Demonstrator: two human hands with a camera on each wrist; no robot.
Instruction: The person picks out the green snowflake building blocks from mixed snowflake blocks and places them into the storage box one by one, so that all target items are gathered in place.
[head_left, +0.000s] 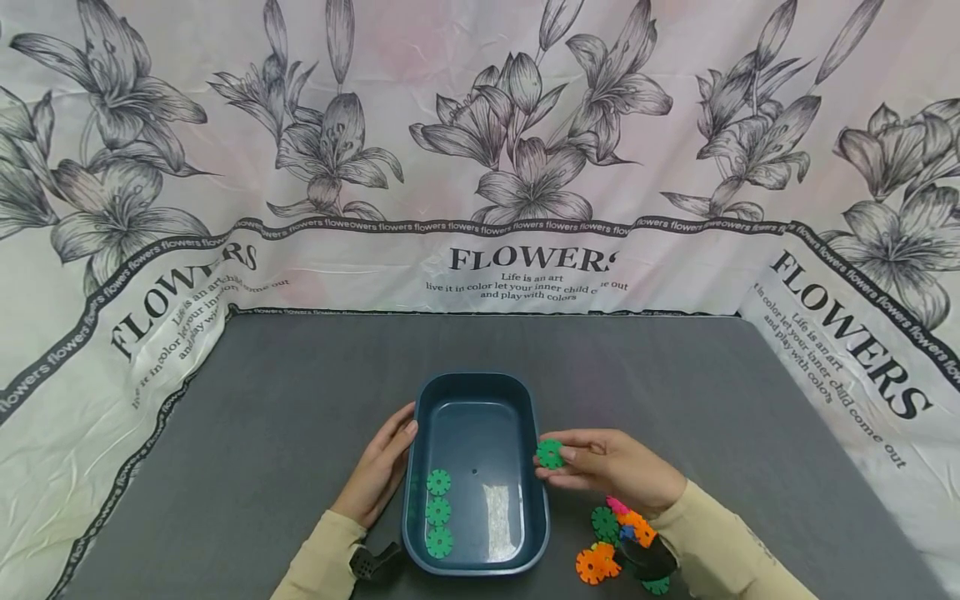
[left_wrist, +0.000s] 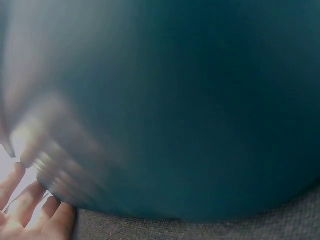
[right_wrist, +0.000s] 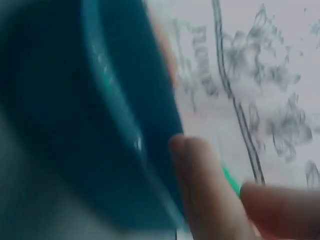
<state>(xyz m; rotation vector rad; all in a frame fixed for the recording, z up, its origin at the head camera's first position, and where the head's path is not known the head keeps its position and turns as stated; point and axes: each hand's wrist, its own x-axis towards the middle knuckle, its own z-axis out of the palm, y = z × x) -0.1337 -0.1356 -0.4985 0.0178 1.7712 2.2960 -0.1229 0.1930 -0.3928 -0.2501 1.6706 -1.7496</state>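
A green notched disc [head_left: 550,454] is pinched in the right hand [head_left: 618,468] beside the right rim of a blue tray [head_left: 474,433]. The left hand [head_left: 381,467], fingers extended, rests against the tray's left side. Three green discs [head_left: 438,512] line its near-left floor; multicoloured discs [head_left: 597,564] lie to the right on grey cloth [head_left: 637,375].

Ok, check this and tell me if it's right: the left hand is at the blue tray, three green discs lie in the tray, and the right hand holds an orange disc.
Not quite: the held disc is green, as the head view shows. The right hand holds it, the left hand is at the blue tray, and three green discs lie inside.
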